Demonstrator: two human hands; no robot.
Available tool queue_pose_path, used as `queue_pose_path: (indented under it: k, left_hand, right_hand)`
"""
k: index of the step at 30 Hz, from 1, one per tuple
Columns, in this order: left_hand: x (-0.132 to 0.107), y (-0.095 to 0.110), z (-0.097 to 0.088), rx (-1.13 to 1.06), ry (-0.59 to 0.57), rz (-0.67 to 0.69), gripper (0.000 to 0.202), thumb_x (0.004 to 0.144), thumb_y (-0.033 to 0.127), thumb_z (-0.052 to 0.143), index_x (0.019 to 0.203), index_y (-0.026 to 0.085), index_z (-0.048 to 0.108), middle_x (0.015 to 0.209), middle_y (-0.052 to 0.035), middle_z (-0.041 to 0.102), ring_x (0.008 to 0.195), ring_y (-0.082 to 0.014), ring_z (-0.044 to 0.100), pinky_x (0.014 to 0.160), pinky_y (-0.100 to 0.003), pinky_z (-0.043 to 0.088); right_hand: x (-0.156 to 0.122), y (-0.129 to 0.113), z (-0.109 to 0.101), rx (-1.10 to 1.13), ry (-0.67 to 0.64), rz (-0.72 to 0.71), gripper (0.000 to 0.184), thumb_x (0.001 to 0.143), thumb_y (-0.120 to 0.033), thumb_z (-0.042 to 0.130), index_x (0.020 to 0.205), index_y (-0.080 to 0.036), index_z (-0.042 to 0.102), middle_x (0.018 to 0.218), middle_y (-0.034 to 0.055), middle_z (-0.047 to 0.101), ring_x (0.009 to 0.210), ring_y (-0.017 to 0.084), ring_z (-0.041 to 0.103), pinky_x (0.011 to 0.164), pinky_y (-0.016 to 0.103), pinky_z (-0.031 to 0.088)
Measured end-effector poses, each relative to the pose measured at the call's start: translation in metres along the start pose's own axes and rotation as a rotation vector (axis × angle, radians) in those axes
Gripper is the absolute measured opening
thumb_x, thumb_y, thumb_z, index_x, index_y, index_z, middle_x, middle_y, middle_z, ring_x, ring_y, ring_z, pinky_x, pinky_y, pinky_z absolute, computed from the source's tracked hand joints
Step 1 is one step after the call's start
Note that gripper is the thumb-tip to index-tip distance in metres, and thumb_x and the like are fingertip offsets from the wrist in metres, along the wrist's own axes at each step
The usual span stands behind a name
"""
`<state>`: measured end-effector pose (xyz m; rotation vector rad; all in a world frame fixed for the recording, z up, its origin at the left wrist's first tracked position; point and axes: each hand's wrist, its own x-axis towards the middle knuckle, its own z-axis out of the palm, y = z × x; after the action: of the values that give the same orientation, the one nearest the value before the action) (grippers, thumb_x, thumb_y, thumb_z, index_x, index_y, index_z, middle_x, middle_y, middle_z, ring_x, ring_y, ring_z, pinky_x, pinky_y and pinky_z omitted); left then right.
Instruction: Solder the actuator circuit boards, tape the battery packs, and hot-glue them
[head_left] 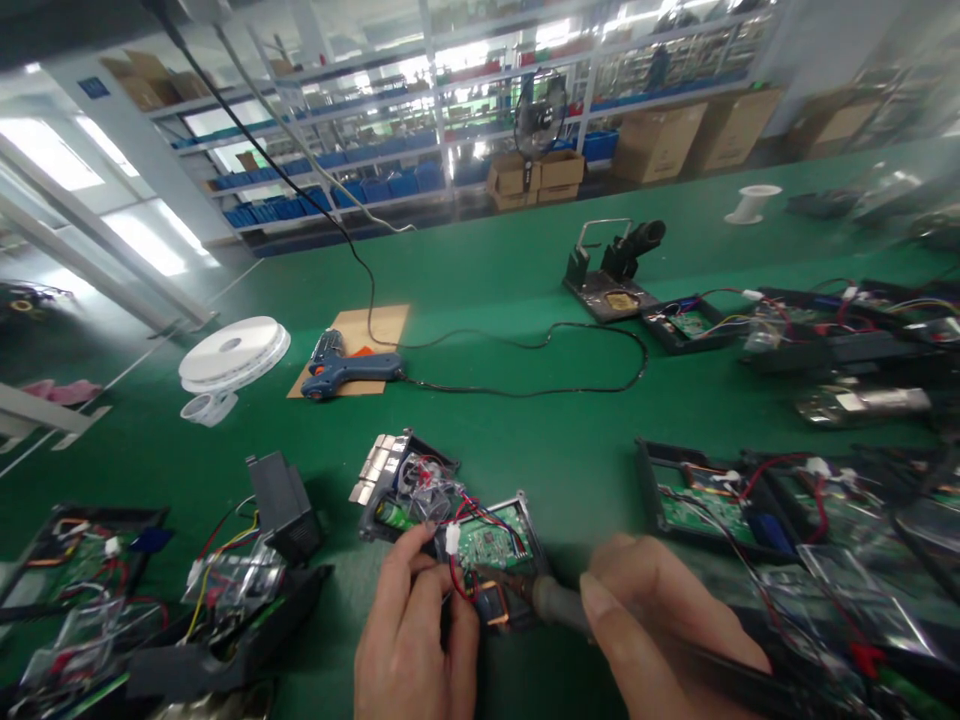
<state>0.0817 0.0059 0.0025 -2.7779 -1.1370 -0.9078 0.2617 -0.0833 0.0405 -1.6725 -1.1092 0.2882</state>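
My left hand (416, 630) is closed at the near edge of an opened electronic device, its fingers around red and black wires (459, 580) below a white connector (452, 538). A green circuit board (495, 538) lies in the device's dark housing, with a copper coil part (493, 603) in front. In my right hand (652, 620) is a soldering iron (559, 603), slightly blurred, its tip pointing left over the board's near edge. Whether the tip touches the board I cannot tell. Tangled wires and clear plastic (427, 480) fill the other housing half.
A blue glue gun (352, 372) rests on cardboard (386, 322), its black cable (525, 393) looping across the green table. Behind stands a soldering iron stand (611, 285). Opened devices (705, 505) crowd the right; more units (90, 560) lie left, near white reels (236, 350).
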Motion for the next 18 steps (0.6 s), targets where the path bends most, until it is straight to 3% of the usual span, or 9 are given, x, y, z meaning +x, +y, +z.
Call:
queue_pose_path:
  k: [9, 15, 18]
  left_hand:
    - [0.0005, -0.0011, 0.0012, 0.030, -0.010, 0.006, 0.009, 0.091, 0.017, 0.054, 0.097, 0.021, 0.059, 0.127, -0.0107, 0.053, 0.115, -0.0179, 0.060, 0.085, -0.024, 0.060]
    - [-0.0009, -0.0016, 0.0012, 0.033, -0.018, 0.007, 0.011, 0.091, 0.016, 0.055, 0.100, 0.021, 0.059, 0.128, -0.0112, 0.053, 0.118, -0.0189, 0.058, 0.088, -0.026, 0.059]
    - [-0.0019, -0.0025, 0.0005, 0.036, -0.016, 0.013, 0.012, 0.091, 0.016, 0.054, 0.100, 0.021, 0.059, 0.127, -0.0112, 0.053, 0.119, -0.0190, 0.057, 0.086, -0.026, 0.060]
  right_hand:
    - [-0.0025, -0.0011, 0.0012, 0.014, -0.023, 0.003, 0.032, 0.096, -0.031, 0.051, 0.066, -0.023, 0.044, 0.061, -0.0048, 0.050, 0.050, 0.010, 0.050, 0.048, 0.023, 0.040]
    - [-0.0030, -0.0019, 0.0058, 0.050, 0.034, 0.053, 0.034, 0.096, -0.034, 0.052, 0.065, -0.023, 0.043, 0.061, -0.0050, 0.048, 0.051, 0.010, 0.048, 0.050, 0.025, 0.038]
    - [-0.0019, -0.0013, 0.0039, 0.043, -0.013, 0.026, 0.032, 0.095, -0.032, 0.053, 0.066, -0.022, 0.044, 0.063, -0.0044, 0.051, 0.052, 0.010, 0.051, 0.050, 0.023, 0.040]
